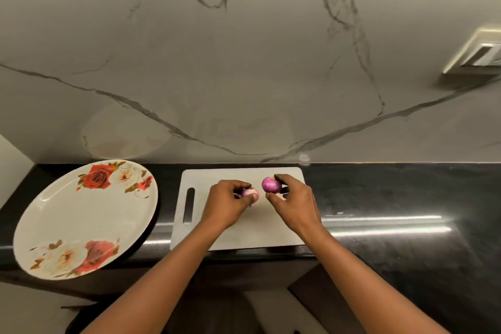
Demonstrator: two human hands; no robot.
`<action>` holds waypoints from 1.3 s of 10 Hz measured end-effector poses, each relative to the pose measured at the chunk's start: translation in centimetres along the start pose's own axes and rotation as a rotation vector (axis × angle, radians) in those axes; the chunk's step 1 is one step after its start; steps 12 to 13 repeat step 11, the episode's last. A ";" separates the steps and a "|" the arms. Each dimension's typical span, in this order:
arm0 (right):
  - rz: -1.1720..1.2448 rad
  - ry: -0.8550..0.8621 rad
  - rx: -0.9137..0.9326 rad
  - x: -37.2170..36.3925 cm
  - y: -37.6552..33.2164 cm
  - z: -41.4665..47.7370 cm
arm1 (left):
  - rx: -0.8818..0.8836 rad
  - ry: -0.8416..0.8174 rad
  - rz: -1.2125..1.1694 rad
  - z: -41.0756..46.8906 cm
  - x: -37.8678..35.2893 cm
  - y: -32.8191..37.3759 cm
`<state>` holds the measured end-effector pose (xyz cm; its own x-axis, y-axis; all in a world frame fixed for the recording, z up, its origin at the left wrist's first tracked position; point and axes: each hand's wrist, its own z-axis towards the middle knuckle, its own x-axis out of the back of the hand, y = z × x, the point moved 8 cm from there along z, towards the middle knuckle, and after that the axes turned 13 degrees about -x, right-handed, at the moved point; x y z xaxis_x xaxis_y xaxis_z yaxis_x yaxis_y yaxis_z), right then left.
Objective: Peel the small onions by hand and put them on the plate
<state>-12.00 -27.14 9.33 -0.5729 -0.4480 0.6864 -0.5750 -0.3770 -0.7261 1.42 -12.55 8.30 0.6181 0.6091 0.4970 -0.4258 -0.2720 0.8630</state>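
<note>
Left hand: the left hand (225, 203) has its fingers curled round a pale onion (250, 194), thumb against its near side, likely to steady it while loose skin is worked off.
Right hand: the right hand (295, 203) pinches a purple onion (271, 185) between thumb and fingertips, held up so that its skin faces the camera.
Onions: the 2 sit just beside each other above the far half of the cutting board (244, 236). The paler one looks partly stripped, the darker one seems unpeeled.
Why over the board: I judge it is there to catch falling skins.
Plate: a rose-patterned plate (81, 219) waits to the left of the board, within the left hand's reach. No onion lies on it yet, so the task looks barely begun.
Surface: a glossy black countertop (393, 198) that reflects strip lights. The plate's near rim seems to pass its front edge.
Room: a veined marble wall (244, 62) rises behind, with a switch plate (479, 51) at the right.
</note>
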 end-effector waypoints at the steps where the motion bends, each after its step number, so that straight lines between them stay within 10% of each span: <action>1: -0.049 -0.007 -0.032 0.0 2.3 0.4 | -0.002 -0.019 0.059 0.1 -2.8 0.3; 13: -0.113 -0.030 -0.082 -1.3 3.9 1.0 | -0.053 -0.022 0.373 2.6 -4.2 1.2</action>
